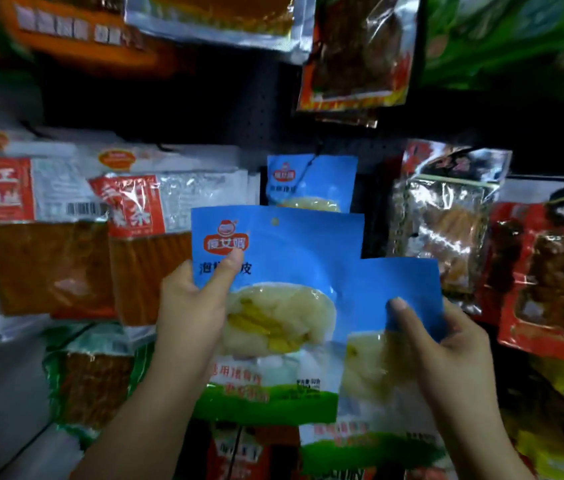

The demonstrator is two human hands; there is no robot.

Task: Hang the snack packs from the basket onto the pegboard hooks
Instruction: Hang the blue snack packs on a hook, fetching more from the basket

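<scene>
My left hand (192,306) grips a blue snack pack (284,258) by its left edge, thumb over the printed front; a small hang hole shows near its top. My right hand (446,344) holds a second blue snack pack (401,282) by its right side, partly tucked behind the first. Straight behind them a third blue pack (311,181) hangs on a hook of the dark pegboard (225,109). The basket is out of view.
Red-and-white packs (48,233) hang at the left, silver-and-red packs (446,216) and red packs (557,271) at the right. More packs (353,53) hang on the row above. Green-edged packs (93,375) sit lower left. Bare pegboard shows above the hanging blue pack.
</scene>
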